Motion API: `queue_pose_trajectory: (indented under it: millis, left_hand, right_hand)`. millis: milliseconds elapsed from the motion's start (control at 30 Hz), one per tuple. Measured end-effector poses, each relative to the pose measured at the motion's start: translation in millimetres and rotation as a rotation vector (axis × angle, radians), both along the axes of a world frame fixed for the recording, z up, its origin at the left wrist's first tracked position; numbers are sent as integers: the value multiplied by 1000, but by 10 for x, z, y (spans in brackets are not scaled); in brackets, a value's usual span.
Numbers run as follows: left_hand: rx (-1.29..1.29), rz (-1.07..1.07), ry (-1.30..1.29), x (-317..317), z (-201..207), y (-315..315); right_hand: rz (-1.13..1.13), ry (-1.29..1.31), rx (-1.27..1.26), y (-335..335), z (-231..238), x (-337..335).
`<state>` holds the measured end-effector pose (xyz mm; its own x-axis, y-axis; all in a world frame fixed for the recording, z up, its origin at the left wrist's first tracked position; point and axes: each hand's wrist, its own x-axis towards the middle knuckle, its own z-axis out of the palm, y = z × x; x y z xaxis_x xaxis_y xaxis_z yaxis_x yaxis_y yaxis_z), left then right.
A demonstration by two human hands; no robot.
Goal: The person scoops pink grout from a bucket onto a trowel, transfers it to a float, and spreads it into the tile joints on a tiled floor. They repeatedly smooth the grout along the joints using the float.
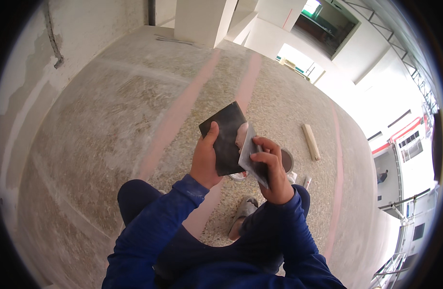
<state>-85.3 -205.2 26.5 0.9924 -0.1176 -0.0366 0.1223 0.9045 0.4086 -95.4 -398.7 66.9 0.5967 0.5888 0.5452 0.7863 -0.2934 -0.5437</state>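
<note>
In front of my knees, my left hand (206,158) grips a flat black rectangular plate (226,139), thumb on top and the other fingers underneath. A lump of pale pink paste (241,135) sits near the plate's right edge. Pinched between thumb and fingers of my right hand (273,168) is a thin grey scraper blade (250,156). The blade stands tilted against the plate's right side, beside the paste. Below the hands, a round tin (286,160) and a second container (238,176) rest on the floor, partly covered by my hands and the tools.
A pale wooden block (310,142) and a small white tube (307,181) lie on the speckled floor to the right. Smooth pink bands (183,108) cross the floor. A white pillar (202,21) rises ahead; a patched wall (28,62) runs along the left.
</note>
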Motion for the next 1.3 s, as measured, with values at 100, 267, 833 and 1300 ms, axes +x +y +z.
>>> queue_pose_trajectory:
  millis: [100, 267, 833, 1300]
  left_hand:
    - [-2, 16, 5, -25, 48, 8]
    - [46, 54, 62, -34, 102, 9]
    - [145, 225, 11, 82, 25, -13]
    - [195, 354, 51, 147, 230, 342]
  right_hand:
    - [-17, -1, 12, -33, -92, 133]
    - [-34, 64, 12, -199, -287, 281]
    - [99, 625, 1302, 217, -384, 52]
    - [-440, 845, 702, -130, 33, -53]
